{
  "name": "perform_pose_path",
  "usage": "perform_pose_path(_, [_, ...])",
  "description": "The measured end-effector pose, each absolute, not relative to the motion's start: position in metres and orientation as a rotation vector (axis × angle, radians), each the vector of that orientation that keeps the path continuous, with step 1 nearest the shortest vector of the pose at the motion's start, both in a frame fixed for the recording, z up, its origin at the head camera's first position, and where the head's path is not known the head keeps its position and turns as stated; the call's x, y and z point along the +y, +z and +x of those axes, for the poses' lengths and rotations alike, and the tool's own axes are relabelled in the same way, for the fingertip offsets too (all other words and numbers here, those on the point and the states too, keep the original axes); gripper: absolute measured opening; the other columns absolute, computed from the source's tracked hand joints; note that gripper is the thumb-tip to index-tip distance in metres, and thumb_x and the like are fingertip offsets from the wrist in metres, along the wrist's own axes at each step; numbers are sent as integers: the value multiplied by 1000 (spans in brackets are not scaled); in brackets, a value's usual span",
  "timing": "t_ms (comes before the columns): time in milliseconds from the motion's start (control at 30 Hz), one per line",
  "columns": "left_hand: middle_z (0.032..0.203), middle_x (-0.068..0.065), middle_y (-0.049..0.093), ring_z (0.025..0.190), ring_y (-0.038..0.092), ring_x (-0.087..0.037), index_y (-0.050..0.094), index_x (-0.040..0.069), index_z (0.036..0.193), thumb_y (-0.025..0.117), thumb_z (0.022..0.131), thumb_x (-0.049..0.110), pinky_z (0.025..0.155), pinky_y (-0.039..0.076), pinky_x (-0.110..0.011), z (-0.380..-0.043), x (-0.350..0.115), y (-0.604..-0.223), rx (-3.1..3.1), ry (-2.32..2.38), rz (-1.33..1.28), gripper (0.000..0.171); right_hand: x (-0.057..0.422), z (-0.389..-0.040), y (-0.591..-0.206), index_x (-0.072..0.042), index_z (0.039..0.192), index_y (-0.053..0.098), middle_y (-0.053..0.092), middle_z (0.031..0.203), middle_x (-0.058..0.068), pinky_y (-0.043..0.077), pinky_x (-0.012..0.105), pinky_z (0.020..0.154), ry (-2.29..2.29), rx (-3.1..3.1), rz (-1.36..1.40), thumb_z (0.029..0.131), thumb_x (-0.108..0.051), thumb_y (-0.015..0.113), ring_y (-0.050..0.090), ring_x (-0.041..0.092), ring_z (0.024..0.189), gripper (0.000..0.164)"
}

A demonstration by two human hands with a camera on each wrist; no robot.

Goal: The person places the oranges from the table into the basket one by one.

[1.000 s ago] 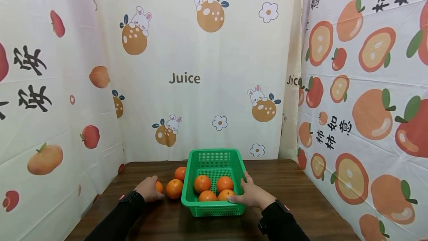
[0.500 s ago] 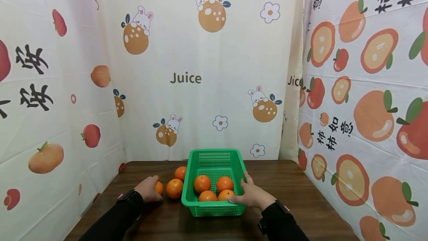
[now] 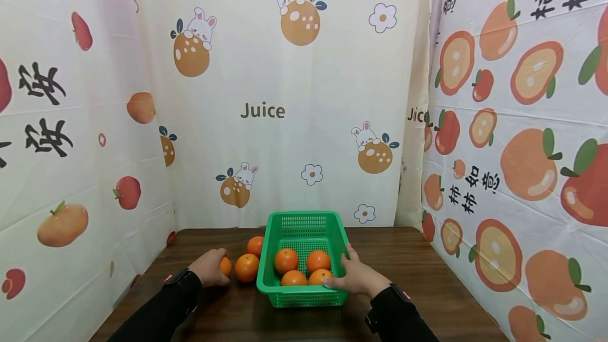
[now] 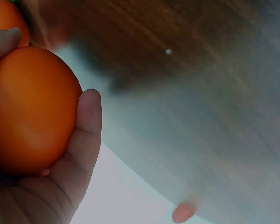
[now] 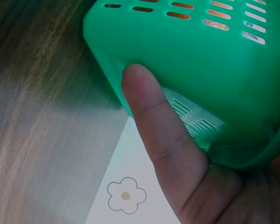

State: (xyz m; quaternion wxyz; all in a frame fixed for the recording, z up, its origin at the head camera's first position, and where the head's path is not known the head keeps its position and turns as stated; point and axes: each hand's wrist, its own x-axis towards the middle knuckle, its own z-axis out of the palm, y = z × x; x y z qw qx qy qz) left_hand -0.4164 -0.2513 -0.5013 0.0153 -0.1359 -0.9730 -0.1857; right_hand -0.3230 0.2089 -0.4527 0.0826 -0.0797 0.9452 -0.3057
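Observation:
My left hand grips an orange at the left of the table. In the left wrist view the fingers wrap round that orange, one along its side. My right hand holds the right front corner of a green plastic basket, thumb over the rim. The right wrist view has a finger pressed along the basket's outer wall. Inside the basket lie several oranges near its front end. Two more oranges, a nearer one and a farther one, sit just left of it.
The dark wood table extends on both sides of the basket. A printed cloth hangs behind it, and further printed cloths hang at the left and right.
Both hands stay nearly where they were, the left on its orange and the right on the basket. Only the head view shifts very slightly.

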Motion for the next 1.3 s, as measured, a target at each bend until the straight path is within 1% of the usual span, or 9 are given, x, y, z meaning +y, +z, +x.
perform_pose_path(167, [104, -6, 66, 86, 58, -20, 65, 7, 124, 98, 69, 28, 77, 53, -39, -417, -252, -497, -3023, -580, -424, 67, 209, -323, -452, 3, 163, 37, -3, 180, 18, 42, 72, 115, -905, 2823, -246, 87, -64, 80, 45, 52, 147, 109])
perform_pose_path(267, [104, -6, 66, 85, 58, -20, 65, 6, 125, 97, 70, 27, 76, 53, -39, -417, -252, -493, -3026, -600, -423, 68, 209, -323, -452, 3, 162, 38, -3, 180, 18, 41, 72, 115, -897, 2823, -245, 87, -64, 80, 44, 52, 147, 109])
perform_pose_path(567, [102, -6, 64, 84, 57, -19, 65, 8, 119, 97, 70, 25, 74, 53, -38, -420, -250, -485, -2979, -594, -456, 61, 209, -324, -452, 3, 162, 39, -3, 180, 17, 42, 72, 115, -884, 2828, -250, 87, -64, 80, 46, 52, 146, 109])
perform_pose_path(700, [101, -6, 64, 83, 57, -19, 65, 9, 119, 98, 70, 27, 73, 53, -37, -422, -250, -483, -2965, -594, -445, 61, 210, -325, -452, 2, 163, 38, -3, 180, 17, 42, 71, 115, -875, 2832, -258, 87, -65, 80, 45, 52, 147, 109])
perform_pose_path(1067, [99, -5, 63, 81, 57, -20, 65, 10, 119, 96, 72, 24, 71, 53, -36, -421, -246, -473, -2962, -633, -434, 58, 211, -327, -454, 2, 162, 40, -4, 180, 17, 42, 71, 114, -895, 2818, -249, 87, -64, 81, 46, 52, 146, 108])
perform_pose_path(1200, [101, -5, 63, 81, 57, -19, 65, 9, 120, 95, 71, 22, 70, 53, -35, -417, -237, -464, -2937, -649, -475, 59, 211, -326, -455, 3, 162, 39, -4, 180, 17, 52, 63, 106, -919, 2801, -251, 86, -62, 82, 59, 43, 130, 109])
perform_pose_path(1300, [101, -4, 63, 81, 57, -19, 66, 9, 120, 95, 72, 21, 71, 54, -35, -414, -228, -456, -2923, -651, -495, 57, 211, -327, -456, 3, 162, 39, -5, 180, 17, 55, 59, 101, -932, 2795, -261, 86, -61, 83, 62, 37, 120, 108])
